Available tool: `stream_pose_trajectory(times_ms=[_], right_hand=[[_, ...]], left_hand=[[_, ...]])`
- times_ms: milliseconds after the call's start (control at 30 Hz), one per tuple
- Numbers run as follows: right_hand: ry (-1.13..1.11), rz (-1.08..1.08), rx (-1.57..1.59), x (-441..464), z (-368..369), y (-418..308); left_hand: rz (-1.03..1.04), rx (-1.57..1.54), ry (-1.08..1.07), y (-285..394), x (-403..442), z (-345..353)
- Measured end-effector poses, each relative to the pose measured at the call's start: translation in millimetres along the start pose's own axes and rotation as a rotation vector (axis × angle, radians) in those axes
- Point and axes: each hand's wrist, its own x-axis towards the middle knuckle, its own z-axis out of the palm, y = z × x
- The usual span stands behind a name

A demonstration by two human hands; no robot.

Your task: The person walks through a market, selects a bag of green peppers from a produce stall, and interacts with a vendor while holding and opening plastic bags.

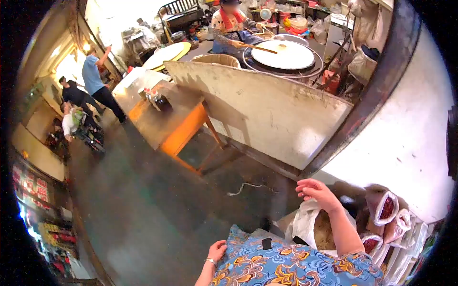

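Head view, by edges and floor:

1. The right hand [316, 191] is raised over the near side of the open white sack [306, 220], palm sideways; its fingers are spread and slightly bent, gripping nothing visible.
2. The left hand [217, 250] is low, beside the hem of the patterned garment [291, 262]. Its fingers are partly curled; I cannot tell whether they grip the cloth.
3. The white sack stands between the garment and the wall [400, 138], its rim folded outward. Smaller bags [383, 208] of reddish contents crowd its right side.
4. Dark floor [157, 214] spreads left of both hands, up to the bench [169, 112]. A pale strand [244, 187] lies on it, ahead of the hands.
5. The bench's orange edge and legs jut into that floor; bottles [156, 99] stand on top.
6. A pale panel [267, 105] runs from behind the bench to the dark post [365, 102], bounding the floor ahead.
7. Beyond the panel, a person [230, 28] holds a flat stick [260, 48] over a round griddle [283, 55]. Other people are at far left.
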Motion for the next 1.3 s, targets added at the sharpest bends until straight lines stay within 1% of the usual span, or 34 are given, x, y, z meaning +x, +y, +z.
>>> stream_pose_trajectory(times_ms=[33, 100, 167, 233, 267, 300, 333, 400, 433, 500, 567, 600, 633, 700, 767, 833, 867, 900, 933, 967, 1000, 1033, 1067, 1100, 1133, 1167, 1200, 1300], right_hand=[[-0.018, -0.030, 0.121, 6.3, 3.7, -22.0], [-0.153, -0.139, 0.411, 24.5, -3.2, -34.6], [-0.257, -0.192, 0.734, 51.6, -10.9, -19.9], [-0.053, 0.013, 0.840, 86.2, -28.5, 23.2], [0.155, 0.221, 0.470, 106.0, -34.2, 34.5], [0.284, 0.397, 0.011, 130.4, -55.4, 80.9], [0.295, 0.387, 0.011, 145.6, -53.0, 68.3], [0.323, -0.380, -0.791, 158.9, -45.7, 31.6], [0.353, 0.117, -0.123, 161.6, -21.7, -26.6], [0.386, 0.000, -0.085, 186.9, -8.0, -76.9], [0.389, -0.154, -0.242, 213.7, -4.0, -98.1], [0.337, -0.180, -0.201, 223.0, -1.5, -111.3], [0.357, -0.176, -0.189, 226.8, 4.3, -128.1], [0.268, -0.167, -0.108, 231.1, 16.7, -162.6], [0.280, -0.176, -0.101, 236.9, 16.9, -182.0], [0.292, -0.260, -0.025, 242.3, 13.5, -202.7], [0.285, -0.327, 0.032, 245.2, 7.4, -211.8], [0.275, -0.426, 0.156, 244.9, 7.3, -229.3], [0.271, -0.527, 0.277, 246.6, 8.7, -247.6], [0.208, -0.680, 0.360, 255.5, 4.3, -258.0], [0.210, -0.741, 0.492, 259.8, -2.0, -268.8], [0.137, -0.792, 0.585, 261.9, -8.3, -281.5], [0.056, -0.839, 0.658, 265.2, -16.3, -291.1], [-0.037, -0.889, 0.729, 268.9, -23.4, -298.4], [-0.019, -0.909, 0.718, 272.4, -29.8, -305.1], [-0.095, -0.941, 0.823, 277.0, -32.9, -307.7], [-0.170, -0.978, 0.928, 282.9, -32.2, -309.5], [-0.142, -1.018, 1.001, 290.6, -41.1, -315.6]], left_hand=[[0.019, -0.007, 0.041, 9.9, 11.3, -8.0], [-0.015, 0.002, 0.039, 21.2, 33.1, -18.0], [-0.048, 0.017, 0.026, 27.4, 60.9, -28.6], [-0.006, -0.029, -0.047, 36.0, 94.0, -43.2], [-0.001, -0.023, -0.057, 55.2, 103.2, -50.5], [0.027, 0.049, -0.048, 85.3, 109.8, -57.4], [0.056, 0.121, -0.036, 109.6, 122.7, -66.1], [0.040, 0.096, -0.066, 136.0, 161.8, -89.0], [0.002, 0.067, -0.093, 143.7, 177.0, -98.2], [0.219, 0.166, -0.090, 165.9, 210.9, -124.8], [0.346, 0.332, -0.069, 227.4, 226.0, -150.5], [0.505, 0.421, -0.046, 245.9, 247.7, -164.5], [0.667, 0.505, -0.032, 265.0, 270.9, -177.0], [0.742, 0.501, -0.033, 343.4, 287.1, -194.2], [0.786, 0.518, 0.021, 430.1, 292.0, -197.7], [0.969, 0.353, -0.021, 505.7, 297.1, -192.7], [1.026, 0.360, -0.033, 548.4, 289.7, -187.6], [1.085, 0.364, -0.052, 589.1, 280.4, -179.7], [1.200, 0.402, -0.044, 622.8, 277.3, -172.5], [1.318, 0.437, -0.040, 652.2, 277.5, -165.0], [1.374, 0.436, -0.054, 679.1, 274.8, -152.5], [1.429, 0.434, -0.063, 702.6, 273.4, -139.9], [1.470, 0.424, -0.140, 721.6, 275.8, -129.1], [1.463, 0.448, -0.184, 737.5, 276.6, -117.2], [1.474, 0.451, -0.221, 749.3, 282.3, -102.9], [1.478, 0.471, -0.261, 759.3, 288.4, -91.6], [1.536, 0.486, -0.335, 770.2, 301.1, -82.8], [1.468, 0.641, -0.481, 796.4, 327.7, -51.1]])
